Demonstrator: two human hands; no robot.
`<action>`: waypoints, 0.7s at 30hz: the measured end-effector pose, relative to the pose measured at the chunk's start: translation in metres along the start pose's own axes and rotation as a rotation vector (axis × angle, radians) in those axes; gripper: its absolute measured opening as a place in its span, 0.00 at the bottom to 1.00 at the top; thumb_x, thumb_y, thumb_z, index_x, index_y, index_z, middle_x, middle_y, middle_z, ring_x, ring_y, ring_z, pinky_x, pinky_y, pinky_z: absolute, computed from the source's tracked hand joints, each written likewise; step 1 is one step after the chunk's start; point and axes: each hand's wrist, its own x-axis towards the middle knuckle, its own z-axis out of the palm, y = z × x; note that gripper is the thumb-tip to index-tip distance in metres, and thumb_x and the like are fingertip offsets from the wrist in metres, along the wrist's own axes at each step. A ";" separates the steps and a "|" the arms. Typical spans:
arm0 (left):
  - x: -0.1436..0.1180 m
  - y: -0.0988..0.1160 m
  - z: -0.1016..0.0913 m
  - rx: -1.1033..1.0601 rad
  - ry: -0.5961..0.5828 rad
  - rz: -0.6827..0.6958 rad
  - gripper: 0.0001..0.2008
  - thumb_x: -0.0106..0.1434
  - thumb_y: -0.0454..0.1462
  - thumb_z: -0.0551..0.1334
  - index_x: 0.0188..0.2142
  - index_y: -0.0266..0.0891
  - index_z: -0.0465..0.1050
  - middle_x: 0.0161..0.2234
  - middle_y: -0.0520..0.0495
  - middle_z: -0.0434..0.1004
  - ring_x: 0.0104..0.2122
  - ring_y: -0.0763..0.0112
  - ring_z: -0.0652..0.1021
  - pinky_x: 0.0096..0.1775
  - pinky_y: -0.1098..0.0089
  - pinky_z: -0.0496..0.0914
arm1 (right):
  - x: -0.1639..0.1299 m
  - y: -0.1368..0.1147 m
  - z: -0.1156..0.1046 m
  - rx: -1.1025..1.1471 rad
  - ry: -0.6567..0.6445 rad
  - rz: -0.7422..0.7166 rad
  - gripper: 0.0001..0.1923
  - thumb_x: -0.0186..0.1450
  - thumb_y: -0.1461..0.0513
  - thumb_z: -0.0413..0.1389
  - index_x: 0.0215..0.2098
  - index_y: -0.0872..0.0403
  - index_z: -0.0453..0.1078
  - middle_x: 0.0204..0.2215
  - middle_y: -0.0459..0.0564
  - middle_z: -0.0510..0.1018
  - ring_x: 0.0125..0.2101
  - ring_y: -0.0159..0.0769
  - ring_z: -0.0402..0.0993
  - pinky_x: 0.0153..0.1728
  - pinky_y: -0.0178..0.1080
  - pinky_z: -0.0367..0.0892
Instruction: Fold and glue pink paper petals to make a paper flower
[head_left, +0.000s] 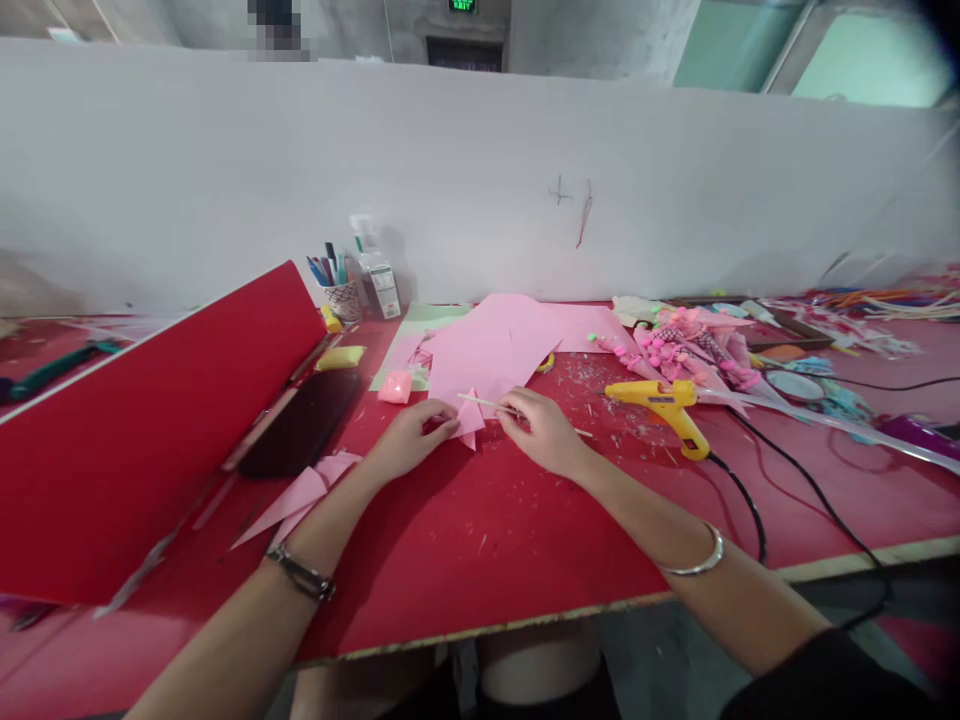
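1. Grip of the left hand (409, 437) pinches a folded pink paper triangle (471, 418) on the red tabletop (480, 540).
2. Right hand (541, 432) pinches a thin wooden stick (487, 402) against it.
3. Yellow plastic glue gun (664, 405) lies at three o'clock.

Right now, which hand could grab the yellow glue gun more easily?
Probably the right hand: the yellow plastic glue gun lies on its side of the red table, while the left hand pins the small folded pink paper.
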 end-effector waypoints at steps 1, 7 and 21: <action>0.000 0.000 0.001 0.003 0.002 0.003 0.10 0.58 0.41 0.52 0.28 0.37 0.66 0.29 0.49 0.69 0.31 0.70 0.70 0.36 0.70 0.64 | 0.000 0.000 0.000 0.000 -0.002 0.001 0.05 0.61 0.65 0.45 0.28 0.55 0.61 0.26 0.46 0.67 0.28 0.30 0.63 0.30 0.32 0.57; -0.002 0.002 0.001 -0.008 0.046 -0.029 0.11 0.57 0.41 0.52 0.26 0.36 0.66 0.26 0.51 0.67 0.28 0.72 0.67 0.32 0.72 0.62 | 0.000 0.001 0.000 0.004 -0.005 0.006 0.06 0.62 0.64 0.44 0.29 0.54 0.61 0.27 0.46 0.67 0.28 0.30 0.63 0.30 0.32 0.56; -0.003 -0.002 0.000 -0.324 0.038 -0.199 0.13 0.58 0.43 0.53 0.22 0.37 0.61 0.18 0.56 0.62 0.21 0.77 0.64 0.28 0.75 0.58 | -0.001 0.001 0.001 -0.006 -0.011 0.028 0.07 0.62 0.64 0.44 0.29 0.54 0.62 0.26 0.46 0.68 0.27 0.29 0.63 0.29 0.32 0.55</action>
